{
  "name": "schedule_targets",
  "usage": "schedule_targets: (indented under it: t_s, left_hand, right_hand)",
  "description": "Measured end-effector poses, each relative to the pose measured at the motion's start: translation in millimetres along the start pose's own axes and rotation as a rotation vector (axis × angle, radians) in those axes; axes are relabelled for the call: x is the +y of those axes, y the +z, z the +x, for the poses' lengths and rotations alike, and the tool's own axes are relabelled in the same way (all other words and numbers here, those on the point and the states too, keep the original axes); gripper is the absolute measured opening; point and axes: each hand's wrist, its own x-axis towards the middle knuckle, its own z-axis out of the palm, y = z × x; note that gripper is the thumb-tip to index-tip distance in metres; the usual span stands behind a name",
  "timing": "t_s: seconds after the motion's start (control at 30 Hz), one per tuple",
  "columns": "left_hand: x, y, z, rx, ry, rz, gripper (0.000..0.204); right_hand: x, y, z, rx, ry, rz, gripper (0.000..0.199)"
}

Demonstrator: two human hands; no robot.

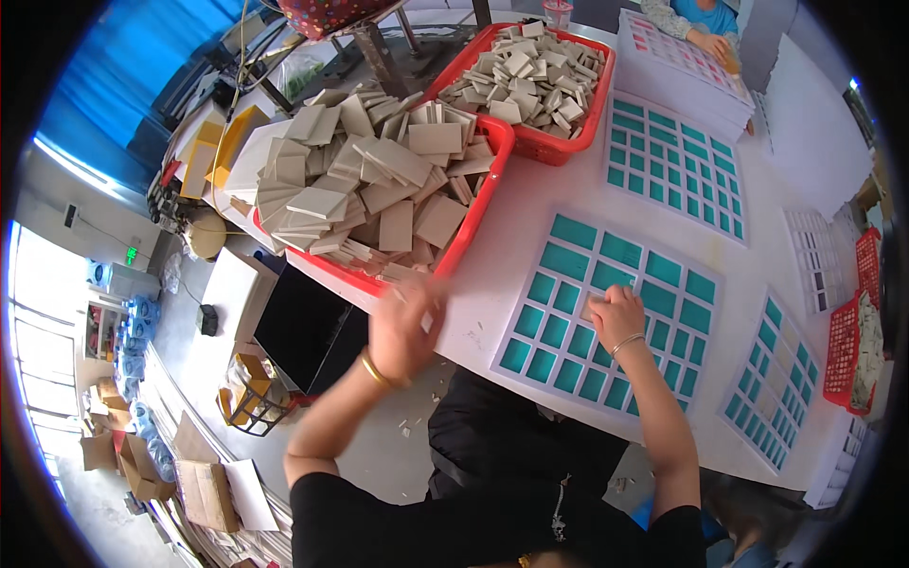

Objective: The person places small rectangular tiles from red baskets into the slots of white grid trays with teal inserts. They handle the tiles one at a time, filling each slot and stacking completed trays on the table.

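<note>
My left hand is blurred at the near edge of a red basket heaped with beige square tiles. It seems to pinch a small pale tile between its fingers. My right hand rests with curled fingers on a white grid sheet with teal square openings, on a pale tile in one opening. Each wrist wears a bracelet.
A second red basket of tiles stands farther back. More teal grid sheets lie on the white table. Another person's hand works on a stack of sheets at the far end. Red crates sit at the right.
</note>
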Motion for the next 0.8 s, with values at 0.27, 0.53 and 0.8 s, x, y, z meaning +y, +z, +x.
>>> schedule_targets:
  t_s: [0.27, 0.53, 0.8]
  left_hand:
    - [-156, -23, 140, -0.393, 0.148, 0.544, 0.048]
    - [-151, 17, 188, -0.992, 0.031, 0.786, 0.061]
    - [-151, -16, 166, -0.193, 0.272, 0.53, 0.031]
  right_hand:
    - [4, 8, 4, -0.011, 0.0, -0.001, 0.011]
    - [7, 2, -4, -0.118, 0.085, 0.02, 0.013]
    - [6, 0, -5, -0.082, 0.062, 0.028, 0.017]
